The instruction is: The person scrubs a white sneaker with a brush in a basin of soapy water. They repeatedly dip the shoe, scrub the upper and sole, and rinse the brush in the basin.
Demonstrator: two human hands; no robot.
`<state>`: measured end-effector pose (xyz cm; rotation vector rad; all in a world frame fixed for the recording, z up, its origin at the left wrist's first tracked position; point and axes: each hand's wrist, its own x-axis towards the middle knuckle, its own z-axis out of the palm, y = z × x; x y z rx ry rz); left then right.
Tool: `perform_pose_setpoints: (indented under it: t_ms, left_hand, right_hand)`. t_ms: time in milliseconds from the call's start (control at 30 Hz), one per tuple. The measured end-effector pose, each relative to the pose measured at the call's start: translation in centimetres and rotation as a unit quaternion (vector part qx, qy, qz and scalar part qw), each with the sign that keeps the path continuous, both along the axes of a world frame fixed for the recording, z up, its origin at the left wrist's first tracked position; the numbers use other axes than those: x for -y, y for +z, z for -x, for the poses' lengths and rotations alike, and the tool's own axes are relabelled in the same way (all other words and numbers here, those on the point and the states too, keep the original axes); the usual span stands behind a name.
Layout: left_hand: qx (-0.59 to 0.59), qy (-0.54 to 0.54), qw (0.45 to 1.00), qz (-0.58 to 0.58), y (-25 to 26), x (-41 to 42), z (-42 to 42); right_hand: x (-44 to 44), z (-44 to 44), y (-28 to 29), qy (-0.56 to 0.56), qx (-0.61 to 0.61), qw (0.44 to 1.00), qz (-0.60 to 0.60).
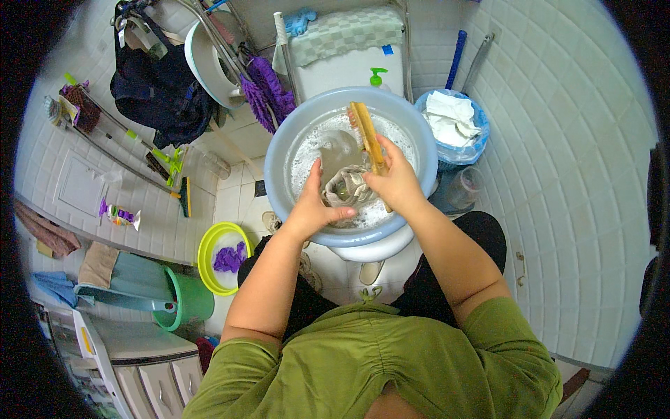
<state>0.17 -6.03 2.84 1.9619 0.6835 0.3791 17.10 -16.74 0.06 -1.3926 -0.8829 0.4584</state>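
A light blue plastic basin (272, 173) stands before me with cloudy, foamy water in it. Wet greyish-beige fabric (343, 186), perhaps a shoe, is bunched around a hollow at the water's surface. My left hand (312, 201) is spread along the fabric's left side, thumb across its near edge; whether it grips is unclear, as some fingers are hidden. A wooden scrub brush (366, 133) is in my right hand (400, 180), its long back slanting up to the far left and its bristles facing left. My right thumb is at the fabric's right edge.
The basin rests above a white rounded support (374, 250). A lined bin (481, 144) holding white paper stands right, a pump bottle (376, 78) behind. On the left are a yellow-green basin (204, 267) with purple cloth, a green bucket (196, 306) and purple mops (267, 86).
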Motion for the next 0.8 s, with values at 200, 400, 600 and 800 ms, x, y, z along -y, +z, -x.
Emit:
perform_pose_setpoints:
  t_ms: [200,400,600,800]
  left_hand:
    - [-0.014,-0.029,0.998,0.057,-0.7,-1.5,-1.1]
    - [0.037,-0.036,0.993,0.102,-1.2,-2.4,-1.6]
    - [0.033,0.03,0.998,0.044,-0.9,-2.6,-1.3]
    - [0.046,0.005,0.869,-0.493,1.3,-2.5,-0.6]
  right_hand:
    - [0.6,0.4,2.3,0.032,-0.21,0.976,-0.053]
    - [0.9,-0.1,2.8,0.069,-0.199,0.976,-0.052]
    - [1.5,-1.9,2.6,0.058,-0.041,0.996,0.052]
    - [1.7,-3.7,2.7,-0.046,0.113,0.989,0.08]
